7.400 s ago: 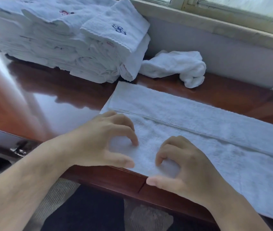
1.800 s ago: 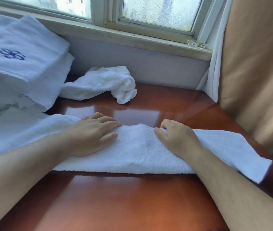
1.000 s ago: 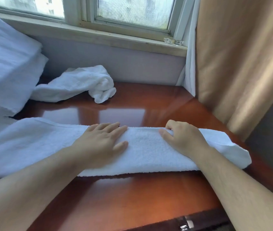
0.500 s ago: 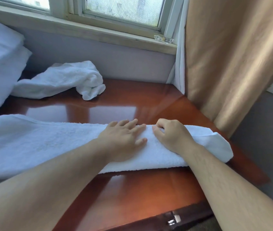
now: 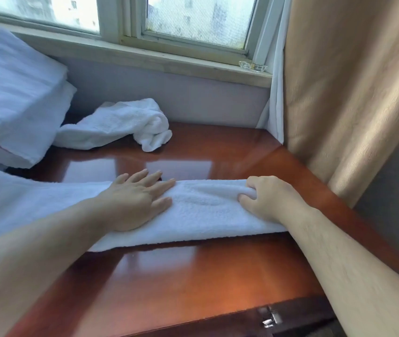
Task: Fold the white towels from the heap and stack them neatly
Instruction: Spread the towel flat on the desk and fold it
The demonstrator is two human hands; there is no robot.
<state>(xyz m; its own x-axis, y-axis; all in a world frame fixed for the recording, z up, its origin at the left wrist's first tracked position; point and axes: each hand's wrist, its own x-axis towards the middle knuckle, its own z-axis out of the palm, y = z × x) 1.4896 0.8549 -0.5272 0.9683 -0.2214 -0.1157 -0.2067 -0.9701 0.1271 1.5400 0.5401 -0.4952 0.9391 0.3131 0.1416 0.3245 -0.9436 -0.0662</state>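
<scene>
A white towel point(image 5: 205, 212), folded lengthwise into a long strip, lies across the glossy wooden table point(image 5: 193, 283). My left hand point(image 5: 135, 203) presses flat on its middle with fingers spread. My right hand point(image 5: 266, 198) pinches a bunch of the towel near its right end; my right wrist and forearm hide the end itself. A stack of folded white towels point(image 5: 11, 98) with blue embroidery stands at the far left. One crumpled white towel point(image 5: 120, 125) lies by the wall under the window.
A window sill point(image 5: 145, 57) runs along the back with a small glass dish point(image 5: 252, 65) at its right end. A beige curtain point(image 5: 351, 93) hangs at the right, over the table's right edge. A metal drawer catch point(image 5: 270, 318) sits on the table's front.
My hands, close together half a second ago, are now apart. The towel's right end, which lay out past my right hand, is now gathered in that hand and hidden by my forearm.
</scene>
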